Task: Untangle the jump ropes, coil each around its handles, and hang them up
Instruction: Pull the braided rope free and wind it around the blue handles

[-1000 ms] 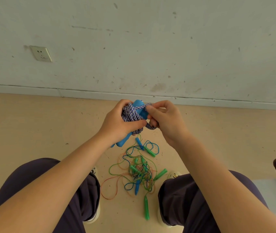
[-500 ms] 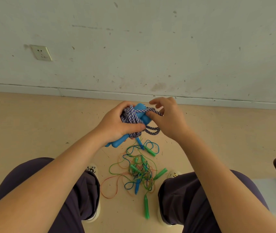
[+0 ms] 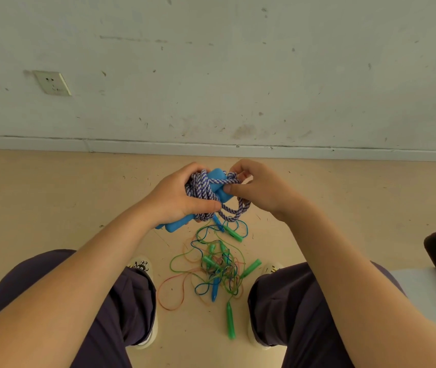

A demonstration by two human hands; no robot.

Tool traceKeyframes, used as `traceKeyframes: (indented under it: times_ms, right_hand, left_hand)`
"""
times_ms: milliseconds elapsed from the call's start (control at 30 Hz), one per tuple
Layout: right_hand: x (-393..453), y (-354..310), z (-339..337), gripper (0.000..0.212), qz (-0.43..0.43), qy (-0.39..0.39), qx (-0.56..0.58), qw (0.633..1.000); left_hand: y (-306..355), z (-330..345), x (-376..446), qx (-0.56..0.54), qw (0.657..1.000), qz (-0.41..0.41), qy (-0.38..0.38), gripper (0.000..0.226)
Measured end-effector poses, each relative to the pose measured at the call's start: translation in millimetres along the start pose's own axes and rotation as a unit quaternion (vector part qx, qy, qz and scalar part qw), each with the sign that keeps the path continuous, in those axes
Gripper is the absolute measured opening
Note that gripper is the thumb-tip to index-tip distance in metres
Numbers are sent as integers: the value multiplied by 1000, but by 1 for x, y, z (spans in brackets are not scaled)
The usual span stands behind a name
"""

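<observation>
Beige floor, left hand gripping half-hidden blue handles, right hand pinching braided rope

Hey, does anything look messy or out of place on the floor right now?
Yes. A tangle of thin jump ropes, green, blue and orange, lies knotted on the floor between the feet, green handles sticking out at odd angles. Nothing looks broken.

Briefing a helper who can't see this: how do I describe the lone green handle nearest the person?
Start at the tangle of thin ropes on the floor between the two shoes. Follow it toward the person to the green handle lying alone, pointing away from the pile; the other green handles sit inside or beside the tangle.
</observation>
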State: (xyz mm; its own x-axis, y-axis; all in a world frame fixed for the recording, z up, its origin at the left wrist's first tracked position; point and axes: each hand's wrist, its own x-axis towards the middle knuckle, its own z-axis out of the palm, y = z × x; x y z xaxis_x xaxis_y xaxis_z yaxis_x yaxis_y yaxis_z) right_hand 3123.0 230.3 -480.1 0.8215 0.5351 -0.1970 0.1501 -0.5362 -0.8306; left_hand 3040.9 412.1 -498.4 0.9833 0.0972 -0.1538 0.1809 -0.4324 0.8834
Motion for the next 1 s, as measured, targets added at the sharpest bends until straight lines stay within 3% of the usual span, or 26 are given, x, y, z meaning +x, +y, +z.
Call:
traceKeyframes:
  times_ms: [167,433,533,633,800,900,1000]
  right_hand:
    - [-2,0,-8,17,34,-58,84,994]
    - [1,-12,1,18,-42,88,106,990]
    - [-2,-20,6,18,-64,100,148,982]
    - [-2,-21,14,16,-78,91,118,986]
    - [10,-9,4,23,-25,137,124,982]
    - [13,1,-3,28,-11,76,124,989]
    - [10,3,2,14,-13,-2,127,992]
  left_hand:
    - [0,-2,0,4,1000,-11,-18,60]
    - [-6,0,1,-17,990,-57,-131,45]
    - [-8,-2,4,-44,991,-82,-96,39]
    - [-10,-3,7,-68,990,-107,-61,33]
    - [-6,2,2,-120,979,-139,-83,34]
    - [-2,0,-1,-155,971,-140,-112,33]
    - [2,-3,-4,-210,961,-123,-129,37]
